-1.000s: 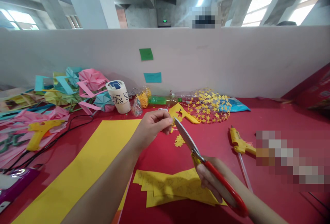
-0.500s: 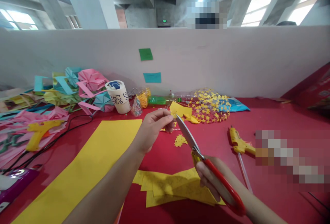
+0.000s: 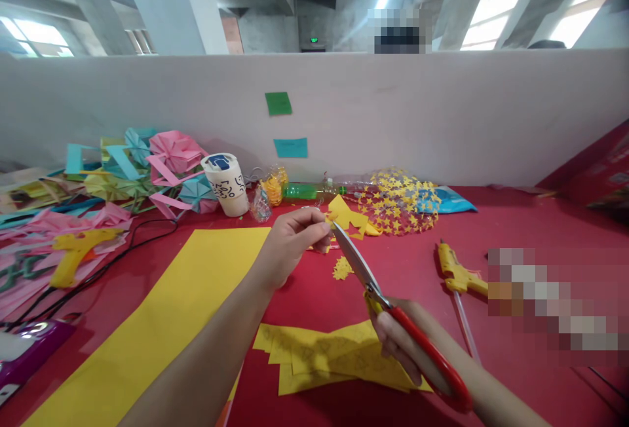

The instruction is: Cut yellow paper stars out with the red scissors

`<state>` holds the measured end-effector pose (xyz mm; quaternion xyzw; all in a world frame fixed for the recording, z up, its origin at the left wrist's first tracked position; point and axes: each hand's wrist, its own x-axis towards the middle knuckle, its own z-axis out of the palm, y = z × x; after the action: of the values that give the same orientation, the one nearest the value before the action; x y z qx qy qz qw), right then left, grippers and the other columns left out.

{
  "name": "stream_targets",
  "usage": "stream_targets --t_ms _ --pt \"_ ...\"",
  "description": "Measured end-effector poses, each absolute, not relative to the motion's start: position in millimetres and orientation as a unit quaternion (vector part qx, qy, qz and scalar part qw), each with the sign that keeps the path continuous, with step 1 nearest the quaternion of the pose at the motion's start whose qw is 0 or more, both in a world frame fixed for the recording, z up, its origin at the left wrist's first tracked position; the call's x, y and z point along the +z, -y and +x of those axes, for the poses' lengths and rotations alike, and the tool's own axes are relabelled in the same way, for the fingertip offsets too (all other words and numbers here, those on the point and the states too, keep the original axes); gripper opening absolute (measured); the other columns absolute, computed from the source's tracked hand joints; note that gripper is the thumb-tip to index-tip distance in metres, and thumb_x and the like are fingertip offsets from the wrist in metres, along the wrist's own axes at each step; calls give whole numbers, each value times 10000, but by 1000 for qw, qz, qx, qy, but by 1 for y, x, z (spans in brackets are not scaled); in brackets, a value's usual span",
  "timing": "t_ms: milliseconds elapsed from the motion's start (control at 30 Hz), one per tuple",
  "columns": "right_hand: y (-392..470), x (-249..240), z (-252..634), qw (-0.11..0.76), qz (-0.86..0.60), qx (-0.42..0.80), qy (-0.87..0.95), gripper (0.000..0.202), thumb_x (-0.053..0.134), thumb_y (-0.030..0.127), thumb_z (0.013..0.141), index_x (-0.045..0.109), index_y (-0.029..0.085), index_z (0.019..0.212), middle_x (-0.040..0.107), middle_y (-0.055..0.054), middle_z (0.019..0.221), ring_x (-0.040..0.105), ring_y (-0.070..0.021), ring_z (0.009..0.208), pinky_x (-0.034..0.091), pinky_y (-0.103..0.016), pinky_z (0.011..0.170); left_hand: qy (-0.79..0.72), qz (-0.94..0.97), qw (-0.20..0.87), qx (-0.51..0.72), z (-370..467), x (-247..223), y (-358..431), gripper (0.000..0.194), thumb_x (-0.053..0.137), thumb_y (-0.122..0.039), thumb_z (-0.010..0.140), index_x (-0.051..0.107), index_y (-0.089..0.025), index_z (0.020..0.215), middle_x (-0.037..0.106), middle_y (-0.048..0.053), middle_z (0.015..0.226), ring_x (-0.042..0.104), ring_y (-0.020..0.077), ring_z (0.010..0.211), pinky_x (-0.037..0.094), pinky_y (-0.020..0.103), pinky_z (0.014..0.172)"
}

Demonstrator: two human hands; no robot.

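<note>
My left hand (image 3: 305, 237) pinches a piece of yellow paper (image 3: 341, 207) between thumb and fingertips. The paper stands out past the fingers and has a star-shaped gap in it. My right hand (image 3: 398, 335) is wrapped round the handles of the red-handled scissors (image 3: 430, 352). Their blades look closed or nearly so, and the tip points at the paper beside my left fingertips. Whether the tip touches the paper I cannot tell. Below the blades lies a small pile of cut yellow stars (image 3: 343, 268). Nearer me, several yellow paper sheets (image 3: 334, 358) with faint drawn outlines overlap.
A long yellow sheet (image 3: 162, 302) lies at left. Behind it stand a white cup (image 3: 227, 188) and folded paper lanterns (image 3: 174, 152). Glue guns lie on both sides, one yellow (image 3: 73, 253), another yellow (image 3: 457, 273). A star-covered clear ball (image 3: 400, 204) rests near the white partition (image 3: 442, 112).
The yellow paper in my left hand has turned, and its star-shaped gap now shows clearly. The scissors' tip has moved slightly left and down. Both hands stay almost where they were.
</note>
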<state>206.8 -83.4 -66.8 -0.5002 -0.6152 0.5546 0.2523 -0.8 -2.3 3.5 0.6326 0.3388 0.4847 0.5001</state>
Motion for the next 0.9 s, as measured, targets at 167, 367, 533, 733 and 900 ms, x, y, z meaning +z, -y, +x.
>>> stream_targets --t_ms 167,367,533,733,900 --pt "83 -60 204 235 -509 570 600 513 425 718 762 387 222 639 333 73 463 320 -68 325 265 -190 301 -344 633 505 475 -3 4 1 148 539 -234 801 566 -168 670 551 -15 606 499 97 574 428 242 603" --pt "85 -50 204 240 -515 557 606 492 466 679 766 381 217 623 418 46 518 374 -72 365 268 -185 316 -349 644 506 456 -7 6 0 161 549 -248 800 578 -166 664 553 -13 614 501 100 587 420 246 619" --pt "85 -50 203 239 -522 544 612 443 488 612 787 398 216 610 426 47 497 366 -70 333 234 -195 300 -350 646 514 443 -11 7 -2 163 553 -243 799 570 -162 659 552 -13 611 500 100 583 412 241 607" --pt "83 -62 201 257 -531 523 615 464 509 624 763 368 218 588 389 56 473 348 -69 353 219 -202 322 -348 651 513 437 -12 8 -1 161 551 -231 799 573 -162 655 548 -15 611 499 99 580 411 239 598" --pt "81 -65 202 252 -517 543 612 522 454 700 736 333 221 570 347 52 466 304 -69 358 191 -209 325 -341 649 516 443 -12 7 -1 172 546 -227 804 571 -159 649 544 -13 604 503 102 579 413 242 592"
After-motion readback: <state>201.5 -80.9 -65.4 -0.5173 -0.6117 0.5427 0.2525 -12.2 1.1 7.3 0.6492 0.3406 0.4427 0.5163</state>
